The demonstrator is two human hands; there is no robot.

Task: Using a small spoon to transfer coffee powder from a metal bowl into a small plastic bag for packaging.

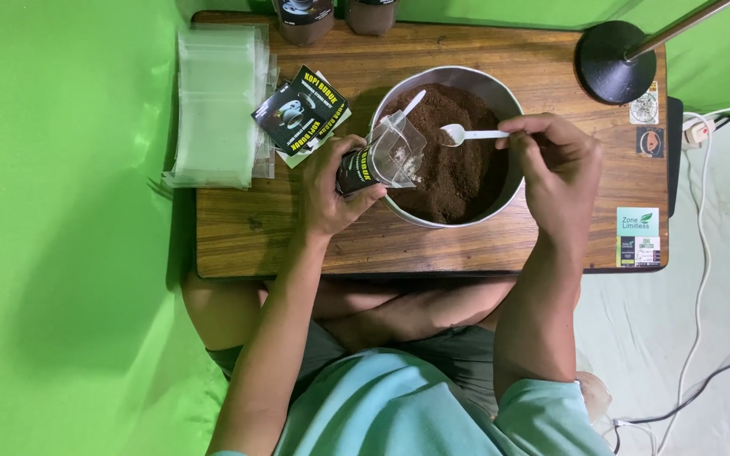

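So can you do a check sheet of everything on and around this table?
Surface: brown wooden table, bare at the front left.
Job's things: round metal bowl of dark brown powder; small clear plastic pouch; white plastic spoon.
Clutter: stack of clear plastic bags; black printed sachets; black round lamp base.
Hands: left hand holds the pouch; right hand holds the spoon.
Cables: white cable on the floor.
Surroundings: green cloth backdrop.
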